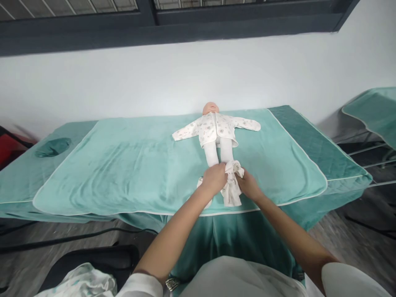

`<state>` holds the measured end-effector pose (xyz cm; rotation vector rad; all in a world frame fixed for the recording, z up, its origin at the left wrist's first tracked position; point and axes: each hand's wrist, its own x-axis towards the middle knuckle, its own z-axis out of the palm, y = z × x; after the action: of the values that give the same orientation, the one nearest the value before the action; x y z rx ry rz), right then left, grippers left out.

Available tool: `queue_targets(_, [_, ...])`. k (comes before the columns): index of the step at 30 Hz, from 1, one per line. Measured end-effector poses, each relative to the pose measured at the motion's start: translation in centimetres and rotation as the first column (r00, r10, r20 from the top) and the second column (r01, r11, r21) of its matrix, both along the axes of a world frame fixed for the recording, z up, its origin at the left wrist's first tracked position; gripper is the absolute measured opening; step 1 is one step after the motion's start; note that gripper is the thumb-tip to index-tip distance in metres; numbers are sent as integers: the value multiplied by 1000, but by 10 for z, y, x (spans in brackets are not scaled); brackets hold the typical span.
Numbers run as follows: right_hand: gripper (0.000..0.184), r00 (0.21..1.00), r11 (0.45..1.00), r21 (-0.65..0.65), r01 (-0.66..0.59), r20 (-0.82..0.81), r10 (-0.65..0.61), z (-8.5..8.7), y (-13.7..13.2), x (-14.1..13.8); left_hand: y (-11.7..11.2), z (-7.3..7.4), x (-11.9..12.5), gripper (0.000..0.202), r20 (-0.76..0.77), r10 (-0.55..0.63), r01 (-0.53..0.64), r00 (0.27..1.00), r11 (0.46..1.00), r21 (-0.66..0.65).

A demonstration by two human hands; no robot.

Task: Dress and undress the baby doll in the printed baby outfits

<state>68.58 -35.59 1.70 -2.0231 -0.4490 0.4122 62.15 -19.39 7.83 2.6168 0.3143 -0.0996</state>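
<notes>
A baby doll (215, 128) lies on its back on a teal towel (130, 169), head toward the wall, arms spread. It wears a white patterned top and white leggings. At its feet, a bunched white garment (231, 185) is gathered up. My left hand (213, 179) is closed on the left side of that garment, over the doll's foot. My right hand (249, 185) grips the garment's right side, fingers curled.
The towel covers a teal padded table (321, 144) against a white wall. A face hole (52, 147) sits at the table's left end. A second teal table (374, 111) stands at right. Patterned cloth (83, 282) lies near my lap; dark cables run on the floor.
</notes>
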Motion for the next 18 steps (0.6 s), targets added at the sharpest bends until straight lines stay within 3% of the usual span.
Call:
queue_targets(4, [31,998,1000,20,-7,55,5,0,-1,-3,0,-3,-2,18,10,24,-22,1000,988,-153])
queue_targets(6, [32,1000,985,171,9,3,-9,-2,-1,-2,4,-3,-2,14,47,70,-55,996,961,-273])
queue_targets(10, [36,993,878,471,86,-110,-39,-10,5,8,6,4,1,20,155,113,-15,981,851,-525])
queue_targets(12, [39,990,858,505,96,-134,-31,-12,9,12,3,7,4,25,168,95,26,981,798,-602])
queue_targets(16, [39,982,840,535,93,-189,12,-11,10,13,-4,7,10,31,156,85,31,984,784,-620])
queue_targets(18, [35,981,833,545,91,-192,19,-10,6,12,-3,5,11,35,154,72,54,985,724,-688])
